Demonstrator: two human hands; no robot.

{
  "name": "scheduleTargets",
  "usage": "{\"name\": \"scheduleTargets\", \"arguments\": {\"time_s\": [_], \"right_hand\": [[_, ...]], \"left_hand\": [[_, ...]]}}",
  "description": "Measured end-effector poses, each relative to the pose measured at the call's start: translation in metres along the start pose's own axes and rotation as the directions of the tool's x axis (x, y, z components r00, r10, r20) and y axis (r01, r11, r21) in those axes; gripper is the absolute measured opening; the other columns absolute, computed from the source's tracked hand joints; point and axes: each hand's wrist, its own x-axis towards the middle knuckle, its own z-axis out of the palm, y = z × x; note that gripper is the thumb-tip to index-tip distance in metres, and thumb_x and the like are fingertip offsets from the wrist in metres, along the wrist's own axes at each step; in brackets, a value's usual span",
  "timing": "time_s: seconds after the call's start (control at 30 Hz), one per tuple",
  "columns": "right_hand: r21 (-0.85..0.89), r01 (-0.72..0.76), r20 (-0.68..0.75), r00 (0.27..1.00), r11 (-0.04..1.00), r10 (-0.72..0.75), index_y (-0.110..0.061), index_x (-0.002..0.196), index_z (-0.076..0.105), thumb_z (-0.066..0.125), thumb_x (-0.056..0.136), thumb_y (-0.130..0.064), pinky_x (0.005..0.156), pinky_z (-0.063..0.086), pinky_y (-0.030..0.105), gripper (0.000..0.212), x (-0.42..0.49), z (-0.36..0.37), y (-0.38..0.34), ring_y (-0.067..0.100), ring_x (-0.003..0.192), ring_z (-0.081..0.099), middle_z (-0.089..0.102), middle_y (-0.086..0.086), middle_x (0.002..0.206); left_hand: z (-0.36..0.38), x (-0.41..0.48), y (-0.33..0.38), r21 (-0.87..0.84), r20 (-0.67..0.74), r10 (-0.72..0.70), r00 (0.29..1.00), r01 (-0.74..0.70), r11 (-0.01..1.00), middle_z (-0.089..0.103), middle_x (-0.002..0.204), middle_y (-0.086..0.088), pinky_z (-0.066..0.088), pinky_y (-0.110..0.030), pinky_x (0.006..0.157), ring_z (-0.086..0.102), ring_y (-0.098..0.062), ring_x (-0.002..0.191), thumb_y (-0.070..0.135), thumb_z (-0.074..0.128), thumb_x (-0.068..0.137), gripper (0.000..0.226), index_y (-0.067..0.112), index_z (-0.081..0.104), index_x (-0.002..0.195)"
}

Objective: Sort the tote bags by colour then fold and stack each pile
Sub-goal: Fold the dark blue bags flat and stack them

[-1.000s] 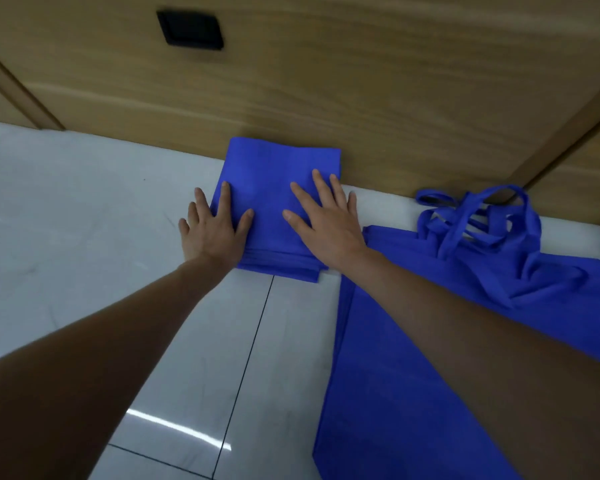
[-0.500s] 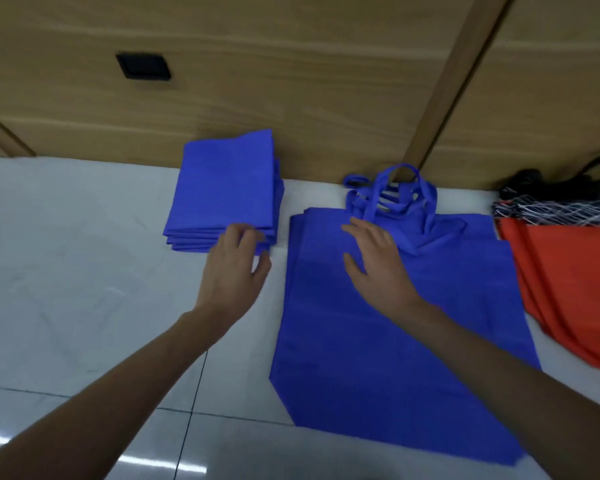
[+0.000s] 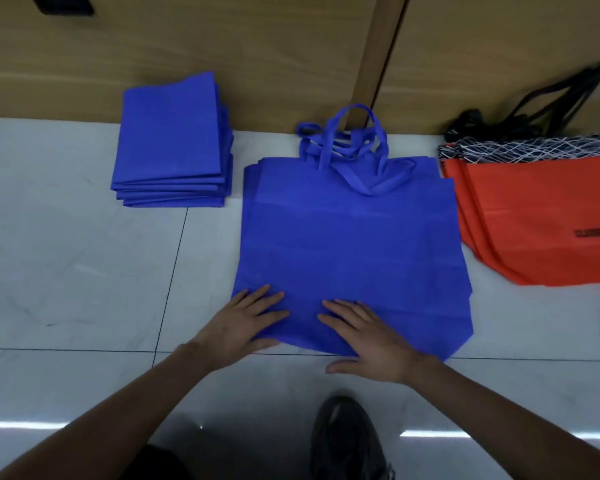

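Because the folded work is being kept apart from what is not yet done, a squared stack of folded royal-blue fabric tote bags [image 3: 170,140] sits to the left of the flat, unfolded pile of royal-blue fabric tote bags [image 3: 350,237], near it but not touching, on the white tiled floor [image 3: 66,271]. That flat pile serves as the reference for everything else. Its loop handles [image 3: 347,147] bunch at its far edge, against the wooden wall panelling [image 3: 222,46].

At the near-left corner of the flat pile, the left hand [image 3: 246,320] lies palm down with straight, spread fingers, gripping nothing, pressing on the fabric. At the middle of the same near edge, the right hand [image 3: 371,337] lies likewise, flat and spread, its thumb on the tile just off the cloth. Both seem placed there to smooth and pin the bottom hem, likely so the top bag can be taken up for its first fold.

To the right of the flat pile, just beside it, lies a separate pile of orange tote bags [image 3: 534,216] with black-and-white patterned tops [image 3: 527,148], unfolded, suggesting that colour waits its turn. A dark shoe [image 3: 347,441] shows nearer than the flat pile.
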Motion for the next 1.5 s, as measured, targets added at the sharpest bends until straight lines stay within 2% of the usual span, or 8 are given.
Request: {"name": "scheduleTargets", "arguments": {"time_s": [0.17, 0.33, 0.5, 0.67, 0.9, 1.17, 1.33, 1.5], "right_hand": [[-0.083, -0.065, -0.186, 0.981, 0.994, 0.048, -0.018, 0.132, 0.050, 0.044, 0.081, -0.039, 0.106, 0.033, 0.037, 0.055, -0.006, -0.001, 0.012, 0.017, 0.122, 0.051, 0.050, 0.000, 0.139], [0.130, -0.306, -0.385, 0.861, 0.943, 0.332, -0.010, 0.107, 0.071, 0.072, 0.069, -0.005, 0.096, 0.039, 0.036, 0.039, -0.050, -0.021, 0.063, 0.028, 0.104, 0.065, 0.068, 0.005, 0.114], [0.620, -0.378, -0.318, 0.679, 0.687, 0.661, -0.003, 0.109, 0.069, 0.062, 0.090, -0.016, 0.070, 0.041, 0.007, 0.024, -0.076, -0.050, 0.083, 0.011, 0.083, 0.063, 0.068, 0.002, 0.095], [0.816, -0.262, -0.244, 0.653, 0.516, 0.717, -0.010, 0.076, 0.067, 0.066, 0.087, -0.018, 0.044, 0.035, 0.007, 0.014, -0.080, -0.070, 0.089, -0.005, 0.046, 0.051, 0.057, -0.017, 0.052], [0.740, -0.394, -0.063, 0.766, 0.545, 0.640, -0.019, 0.128, 0.055, 0.069, 0.083, -0.012, 0.093, 0.033, 0.025, 0.047, -0.097, -0.068, 0.117, 0.009, 0.119, 0.048, 0.056, -0.010, 0.126], [0.904, -0.066, -0.341, 0.486, 0.423, 0.805, -0.019, 0.074, 0.056, 0.056, 0.094, -0.029, 0.053, 0.040, 0.011, 0.023, -0.061, -0.100, 0.114, -0.002, 0.058, 0.050, 0.056, -0.011, 0.066], [0.828, -0.288, -0.354, 0.396, 0.481, 0.847, -0.012, 0.064, 0.037, 0.050, 0.097, -0.027, 0.049, 0.025, 0.025, 0.039, -0.041, -0.090, 0.116, 0.015, 0.055, 0.034, 0.037, 0.001, 0.059], [0.743, -0.521, -0.256, 0.361, 0.421, 0.897, -0.006, 0.087, 0.048, 0.052, 0.095, -0.026, 0.067, 0.034, 0.034, 0.021, -0.040, -0.069, 0.117, 0.027, 0.078, 0.048, 0.054, 0.010, 0.083]], "left_hand": [[-0.021, 0.009, 0.004, -0.374, -0.079, -0.248, 0.966, 0.202, 0.905, 0.058, 0.127, 0.010, 0.033, -0.012, 0.098, 0.046, -0.008, 0.126, 0.084, -0.005, 0.070, 0.103, 0.023, 0.061, 0.120], [-0.040, 0.016, -0.003, -0.500, -0.123, -0.345, 0.930, 0.242, 0.831, 0.054, 0.084, 0.023, 0.039, -0.018, 0.067, 0.055, -0.004, 0.074, 0.077, 0.022, 0.081, 0.053, 0.036, 0.054, 0.090], [-0.044, 0.013, -0.028, -0.287, -0.024, -0.178, 0.984, 0.164, 0.944, 0.048, 0.125, 0.024, 0.035, -0.022, 0.101, 0.045, -0.001, 0.119, 0.092, 0.033, 0.058, 0.092, 0.033, 0.057, 0.124], [-0.049, 0.022, -0.031, -0.622, -0.161, -0.445, 0.881, 0.259, 0.739, 0.061, 0.118, 0.003, 0.044, -0.023, 0.090, 0.056, -0.012, 0.109, 0.028, 0.060, 0.090, 0.031, 0.016, 0.062, 0.118], [-0.054, 0.038, -0.025, -0.878, -0.080, -0.636, 0.768, 0.247, 0.409, 0.062, 0.095, 0.009, 0.043, -0.019, 0.076, 0.056, -0.002, 0.087, 0.033, 0.043, 0.097, 0.021, 0.017, 0.057, 0.097], [-0.061, 0.046, -0.022, -0.905, -0.132, -0.718, 0.683, 0.212, 0.368, 0.061, 0.087, 0.007, 0.042, -0.023, 0.069, 0.054, -0.006, 0.078, 0.041, 0.043, 0.096, 0.031, 0.014, 0.058, 0.092], [-0.049, 0.049, -0.019, -0.927, 0.004, -0.704, 0.710, 0.267, 0.264, 0.064, 0.103, 0.001, 0.049, -0.027, 0.070, 0.062, -0.016, 0.093, 0.042, 0.064, 0.083, 0.039, 0.015, 0.052, 0.108], [-0.043, 0.055, -0.023, -0.767, -0.012, -0.715, 0.699, 0.452, 0.455, 0.062, 0.097, -0.006, 0.048, -0.035, 0.065, 0.060, -0.028, 0.086, 0.034, 0.060, 0.088, 0.032, 0.014, 0.044, 0.106]]}}
